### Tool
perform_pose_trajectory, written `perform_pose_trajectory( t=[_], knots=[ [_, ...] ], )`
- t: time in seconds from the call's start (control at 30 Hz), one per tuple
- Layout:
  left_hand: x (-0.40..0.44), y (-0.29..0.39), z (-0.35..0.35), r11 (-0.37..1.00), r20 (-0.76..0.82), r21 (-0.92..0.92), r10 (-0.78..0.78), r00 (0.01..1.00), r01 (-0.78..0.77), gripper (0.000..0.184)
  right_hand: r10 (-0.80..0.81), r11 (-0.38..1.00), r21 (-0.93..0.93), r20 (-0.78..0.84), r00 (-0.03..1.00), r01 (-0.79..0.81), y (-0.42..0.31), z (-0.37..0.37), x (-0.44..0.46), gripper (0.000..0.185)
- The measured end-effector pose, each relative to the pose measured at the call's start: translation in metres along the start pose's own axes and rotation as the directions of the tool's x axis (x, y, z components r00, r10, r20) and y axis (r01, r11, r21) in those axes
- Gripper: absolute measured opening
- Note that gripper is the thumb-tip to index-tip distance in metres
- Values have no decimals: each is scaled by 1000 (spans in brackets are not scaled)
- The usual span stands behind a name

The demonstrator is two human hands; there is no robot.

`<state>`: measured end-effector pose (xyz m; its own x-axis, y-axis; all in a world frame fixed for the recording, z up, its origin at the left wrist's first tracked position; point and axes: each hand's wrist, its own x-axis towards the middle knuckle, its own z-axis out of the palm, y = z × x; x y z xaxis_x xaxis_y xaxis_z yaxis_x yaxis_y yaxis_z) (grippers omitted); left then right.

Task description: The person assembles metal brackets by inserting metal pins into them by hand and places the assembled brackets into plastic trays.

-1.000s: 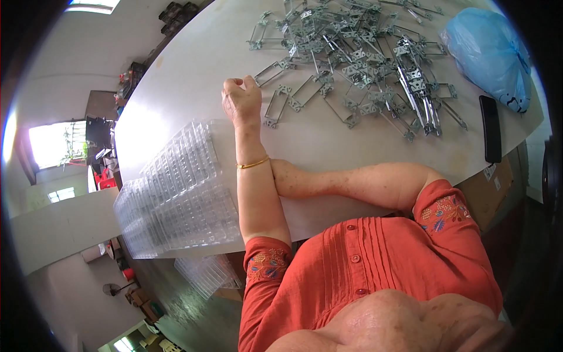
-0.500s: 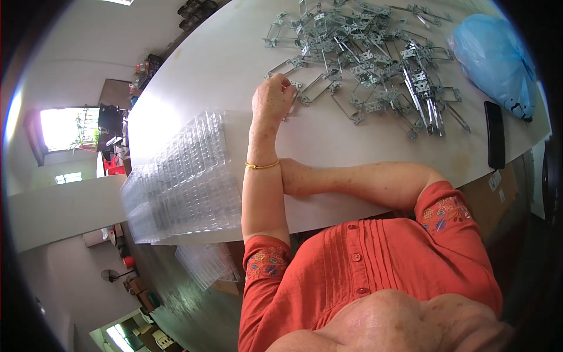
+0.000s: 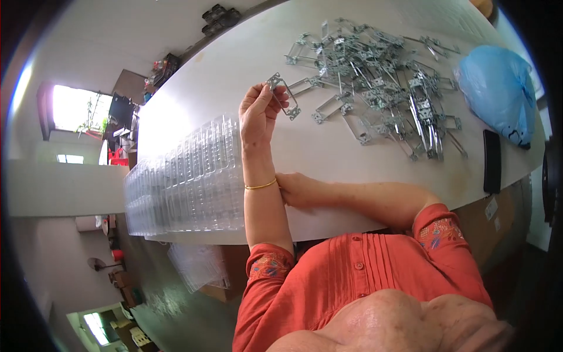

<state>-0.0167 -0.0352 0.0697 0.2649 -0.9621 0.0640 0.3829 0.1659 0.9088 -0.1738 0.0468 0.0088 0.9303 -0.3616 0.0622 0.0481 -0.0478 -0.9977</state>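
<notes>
My left hand [image 3: 258, 111] is raised over the table, thumb and fingers pinching a small metal bracket [image 3: 291, 111] that has a thin wire frame and punched end plates. My right hand [image 3: 302, 190] rests on the table edge side, against my left forearm just below the gold bracelet [image 3: 261, 185]. Its fingers are mostly hidden behind that forearm. Beyond the hands lies a tangled pile of similar metal brackets [image 3: 375, 76]. To the left, clear plastic blister trays [image 3: 187, 182] lie on the table beside my left forearm.
A tied blue plastic bag [image 3: 495, 91] and a black phone [image 3: 492, 161] lie on the right of the white table [image 3: 234, 64]. More clear trays [image 3: 199, 264] sit below the table edge at left. A cardboard box [image 3: 498, 226] stands below the right edge.
My left hand has lifted away from the edge of the pile and turned, with a metal bracket now visible in its fingers. My right hand stays by the left forearm. The view has shifted slightly.
</notes>
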Motion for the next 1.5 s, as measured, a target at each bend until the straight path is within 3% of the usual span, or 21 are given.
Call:
perform_pose_trajectory(
  t=[0.1,0.2,0.3,0.5,0.6,0.67,0.73,0.8,0.9,1.1,1.3,1.5],
  knots=[
    [-10,-5,-9,967,23,-256,3,1000,3,6,62,996,-64,9,998,-61,2,3,3,24],
    [-23,-9,-23,940,55,-340,15,998,4,7,16,993,-117,17,1000,-14,6,5,2,22],
    [-36,-7,-27,929,12,-370,26,1000,-20,7,177,963,-232,148,973,-140,-21,-6,-1,22],
    [-55,-22,-30,888,2,-457,-46,999,42,10,241,875,-471,228,943,-110,-38,-38,-14,21],
    [-60,-35,-29,868,23,-483,-122,992,118,12,361,903,-280,81,929,-326,-72,-63,-28,19],
    [-62,-42,-26,858,47,-486,-167,985,169,12,302,948,-82,-85,950,-308,-79,-78,-38,18],
    [-68,-49,-21,852,105,-475,-192,976,219,11,179,984,41,-316,932,-175,-73,-87,-43,16],
    [-72,-55,-14,851,202,-452,-194,960,267,6,-16,999,33,-587,809,44,-58,-95,-45,14],
    [-77,-54,-3,842,225,-401,-290,930,360,8,-93,996,-58,-648,756,73,-48,-102,-45,14],
    [-82,-61,4,843,275,-277,-390,879,461,11,-115,993,-74,-598,793,89,-26,-99,-46,13],
    [-81,-66,6,833,296,-249,-421,858,494,11,-88,995,-94,-618,781,38,-24,-97,-50,12],
    [-83,-55,19,813,283,-172,-500,819,556,20,-178,973,-228,-670,721,28,-21,-94,-52,9]
  ],
)
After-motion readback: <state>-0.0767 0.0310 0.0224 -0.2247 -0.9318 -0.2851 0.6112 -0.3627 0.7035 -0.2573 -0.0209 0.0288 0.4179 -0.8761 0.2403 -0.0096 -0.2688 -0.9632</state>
